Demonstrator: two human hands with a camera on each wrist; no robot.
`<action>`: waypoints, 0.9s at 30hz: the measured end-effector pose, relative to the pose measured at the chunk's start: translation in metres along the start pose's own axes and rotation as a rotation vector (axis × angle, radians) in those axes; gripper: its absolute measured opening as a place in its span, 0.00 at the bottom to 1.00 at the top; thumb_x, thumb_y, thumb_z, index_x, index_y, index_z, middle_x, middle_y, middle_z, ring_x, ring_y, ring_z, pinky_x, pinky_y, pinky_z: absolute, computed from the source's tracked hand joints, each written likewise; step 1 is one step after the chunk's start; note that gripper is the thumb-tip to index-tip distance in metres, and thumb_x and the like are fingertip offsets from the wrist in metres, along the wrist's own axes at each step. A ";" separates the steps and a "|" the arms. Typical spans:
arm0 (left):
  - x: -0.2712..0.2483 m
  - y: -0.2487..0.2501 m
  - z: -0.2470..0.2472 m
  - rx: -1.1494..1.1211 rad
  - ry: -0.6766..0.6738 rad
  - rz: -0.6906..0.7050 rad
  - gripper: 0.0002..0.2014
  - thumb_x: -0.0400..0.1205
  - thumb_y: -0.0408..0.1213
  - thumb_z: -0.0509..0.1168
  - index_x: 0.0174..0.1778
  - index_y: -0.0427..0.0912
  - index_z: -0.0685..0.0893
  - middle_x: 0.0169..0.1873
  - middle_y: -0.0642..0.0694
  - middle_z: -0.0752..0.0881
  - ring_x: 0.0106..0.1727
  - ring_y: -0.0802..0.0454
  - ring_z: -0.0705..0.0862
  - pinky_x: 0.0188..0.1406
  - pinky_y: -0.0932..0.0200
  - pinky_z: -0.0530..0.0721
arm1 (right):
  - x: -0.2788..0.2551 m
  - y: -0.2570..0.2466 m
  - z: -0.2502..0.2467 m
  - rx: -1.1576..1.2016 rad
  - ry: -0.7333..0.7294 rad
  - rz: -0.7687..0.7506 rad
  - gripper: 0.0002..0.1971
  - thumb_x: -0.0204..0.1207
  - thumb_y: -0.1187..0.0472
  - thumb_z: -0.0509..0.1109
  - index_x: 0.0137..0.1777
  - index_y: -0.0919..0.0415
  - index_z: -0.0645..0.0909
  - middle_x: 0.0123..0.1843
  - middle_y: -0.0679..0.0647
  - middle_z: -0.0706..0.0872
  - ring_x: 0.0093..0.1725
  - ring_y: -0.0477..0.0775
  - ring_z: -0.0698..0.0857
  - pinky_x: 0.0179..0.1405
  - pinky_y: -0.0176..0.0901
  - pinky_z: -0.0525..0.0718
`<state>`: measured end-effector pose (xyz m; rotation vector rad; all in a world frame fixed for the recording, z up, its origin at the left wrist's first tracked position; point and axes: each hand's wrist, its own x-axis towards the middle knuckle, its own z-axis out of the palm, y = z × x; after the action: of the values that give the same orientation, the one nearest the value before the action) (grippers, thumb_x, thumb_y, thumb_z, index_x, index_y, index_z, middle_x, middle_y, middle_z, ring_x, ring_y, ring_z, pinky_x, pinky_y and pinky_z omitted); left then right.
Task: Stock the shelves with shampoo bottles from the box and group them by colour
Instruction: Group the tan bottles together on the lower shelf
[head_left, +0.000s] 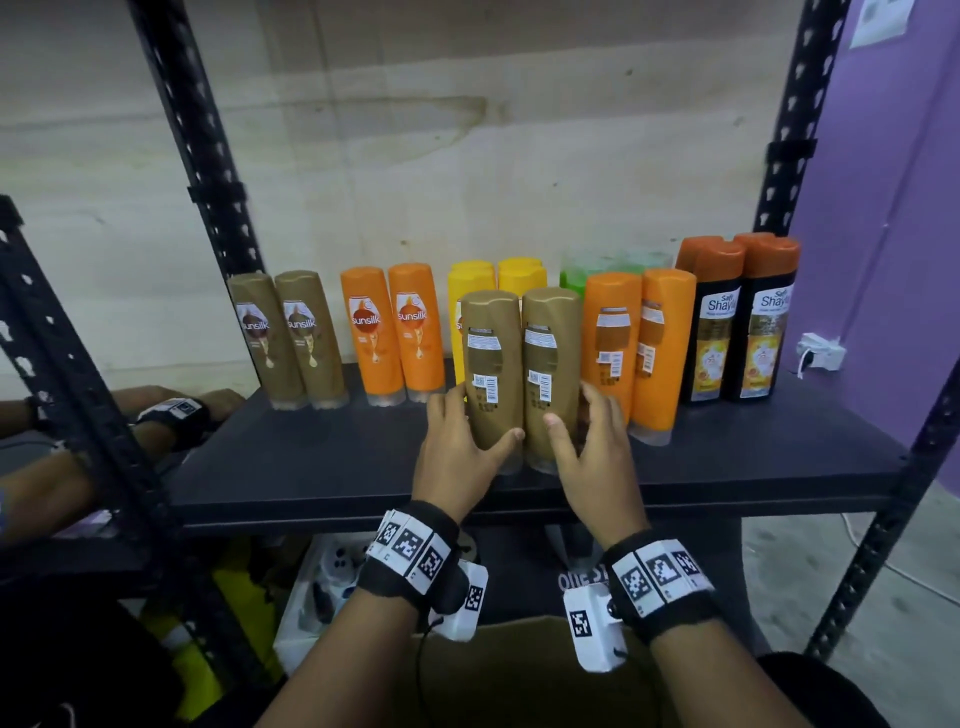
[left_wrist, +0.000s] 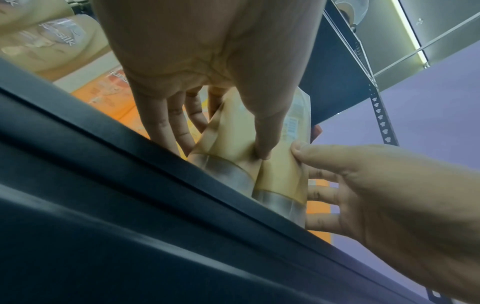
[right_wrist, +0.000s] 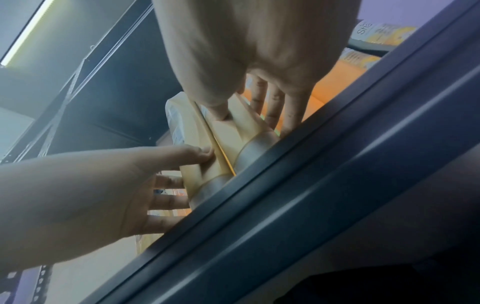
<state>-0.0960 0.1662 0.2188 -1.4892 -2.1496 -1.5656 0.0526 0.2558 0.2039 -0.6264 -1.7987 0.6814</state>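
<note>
The head view shows two gold bottles standing side by side, back labels facing the viewer, near the front middle of the dark shelf (head_left: 322, 467): the left gold bottle (head_left: 491, 364) is grasped by the left hand (head_left: 460, 457), thumb on its front and fingers round its left side, and the right gold bottle (head_left: 551, 364) is grasped likewise by the right hand (head_left: 592, 457). Only this view shows the far row: two gold Sunsilk bottles (head_left: 288, 338), two orange Sunsilk bottles (head_left: 392, 332), at least two yellow bottles (head_left: 498, 275), a green bottle (head_left: 576, 278) mostly hidden, two orange bottles (head_left: 639, 348) turned backwards, and black bottles with orange caps (head_left: 737, 332), two rows deep. Only the wrist views show the clear caps touching the shelf, the thumbs pressing near the seam between the bottles, and the ceiling light strip (left_wrist: 410, 30).
</note>
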 end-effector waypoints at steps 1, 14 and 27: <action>0.002 -0.002 0.000 0.003 0.000 -0.014 0.37 0.76 0.52 0.78 0.78 0.51 0.71 0.73 0.53 0.72 0.72 0.58 0.73 0.67 0.54 0.78 | 0.002 0.001 0.002 -0.017 -0.005 0.011 0.27 0.87 0.52 0.69 0.83 0.53 0.67 0.74 0.48 0.74 0.73 0.46 0.77 0.70 0.48 0.82; 0.030 -0.013 -0.002 0.114 -0.114 -0.175 0.33 0.80 0.54 0.75 0.78 0.47 0.71 0.77 0.46 0.75 0.77 0.44 0.75 0.73 0.42 0.77 | 0.034 0.018 0.018 -0.241 -0.194 0.095 0.26 0.88 0.53 0.66 0.82 0.55 0.64 0.69 0.60 0.84 0.64 0.63 0.86 0.51 0.47 0.80; 0.042 -0.009 0.003 0.195 -0.149 -0.243 0.34 0.81 0.54 0.73 0.79 0.45 0.70 0.78 0.43 0.75 0.76 0.37 0.77 0.73 0.37 0.78 | 0.044 0.027 0.032 -0.246 -0.178 0.078 0.26 0.88 0.55 0.67 0.82 0.58 0.65 0.67 0.62 0.86 0.62 0.63 0.87 0.50 0.44 0.80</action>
<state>-0.1232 0.1958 0.2352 -1.3661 -2.5674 -1.2943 0.0112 0.3004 0.2041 -0.8254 -2.0513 0.5868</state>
